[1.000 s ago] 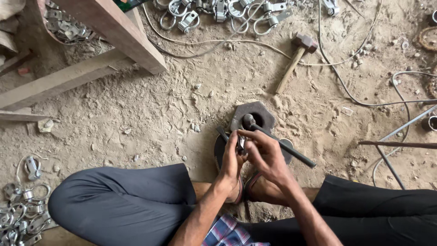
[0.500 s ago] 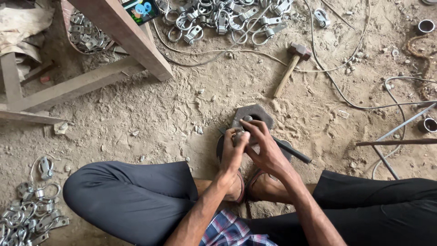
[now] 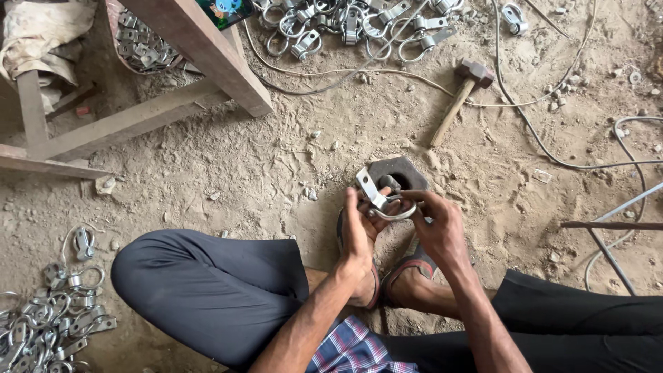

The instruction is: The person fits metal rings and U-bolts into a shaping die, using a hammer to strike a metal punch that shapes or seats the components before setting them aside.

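Steel clamp (image 3: pixel 382 200) sits pinched between the fingers of the left hand (image 3: pixel 357 231) and right hand (image 3: pixel 436 226), just above the block (image 3: pixel 397 174); best kept steady and square over it.

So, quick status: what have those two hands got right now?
Left hand and right hand both grip one metal clamp. Held over dark metal block. Hammer lies apart, untouched.
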